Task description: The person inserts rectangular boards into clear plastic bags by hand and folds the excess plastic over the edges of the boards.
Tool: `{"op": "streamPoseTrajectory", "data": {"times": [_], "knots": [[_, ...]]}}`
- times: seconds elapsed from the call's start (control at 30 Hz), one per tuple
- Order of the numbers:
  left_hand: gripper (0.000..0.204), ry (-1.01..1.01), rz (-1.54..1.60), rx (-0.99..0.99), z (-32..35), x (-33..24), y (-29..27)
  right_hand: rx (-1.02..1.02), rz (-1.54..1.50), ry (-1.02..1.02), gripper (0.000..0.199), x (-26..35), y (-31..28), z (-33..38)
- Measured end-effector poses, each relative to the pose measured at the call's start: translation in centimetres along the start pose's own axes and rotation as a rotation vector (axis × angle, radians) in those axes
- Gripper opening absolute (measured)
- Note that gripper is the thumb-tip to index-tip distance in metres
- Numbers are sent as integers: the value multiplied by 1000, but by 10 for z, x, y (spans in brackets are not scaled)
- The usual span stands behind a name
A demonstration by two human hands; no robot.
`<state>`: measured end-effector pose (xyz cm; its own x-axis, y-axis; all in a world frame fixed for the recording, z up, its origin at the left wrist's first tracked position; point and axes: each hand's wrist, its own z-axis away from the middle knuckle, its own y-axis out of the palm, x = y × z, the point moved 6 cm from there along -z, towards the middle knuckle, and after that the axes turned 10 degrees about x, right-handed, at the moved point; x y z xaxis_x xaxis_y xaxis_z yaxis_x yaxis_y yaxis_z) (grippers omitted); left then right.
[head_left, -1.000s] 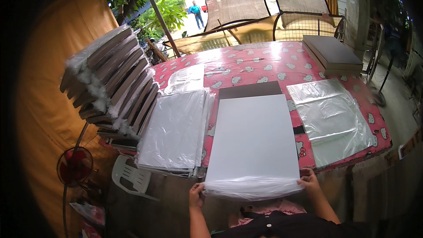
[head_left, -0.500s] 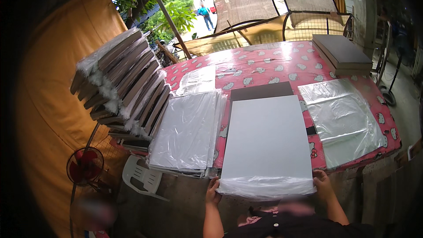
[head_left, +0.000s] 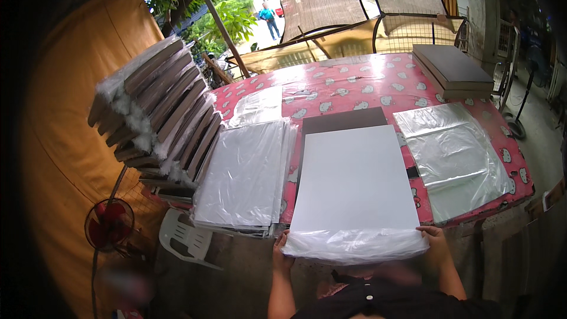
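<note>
A white rectangular board (head_left: 354,177) lies before me, its near end inside a clear plastic bag (head_left: 354,245) that is bunched up and hangs over the table's front edge. My left hand (head_left: 282,251) pinches the left corner of the bag's mouth, and my right hand (head_left: 434,240) grips the opposite corner. Beneath the white board, a dark brown board (head_left: 342,119) shows along the far and left sides. To the left sits a pile of white boards in clear plastic (head_left: 241,174). On the right lie flat, empty-looking clear plastic bags (head_left: 455,153).
A tall leaning stack of plastic-wrapped brown-edged boards (head_left: 159,106) stands far left. Brown boards (head_left: 455,68) are stacked at the table's back right. The table has a pink patterned cover (head_left: 336,91). A white plastic chair (head_left: 186,236) and a red fan (head_left: 110,224) stand lower left.
Both hands have drawn the bag's mouth slightly farther up the board, and the gathered plastic covers more of its near end. My view has shifted a little.
</note>
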<state>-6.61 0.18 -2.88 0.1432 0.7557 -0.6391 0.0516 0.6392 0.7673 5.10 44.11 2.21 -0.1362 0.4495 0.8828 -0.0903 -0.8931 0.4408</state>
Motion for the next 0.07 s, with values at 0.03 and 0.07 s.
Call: {"op": "streamPoseTrajectory", "data": {"times": [0.03,0.07], "knots": [[23,13,27,29,-5,-2,6,10,-21,-26,21,9,3,0],[31,25,131,127,-13,-5,8,13,157,-68,26,27,5,0]]}}
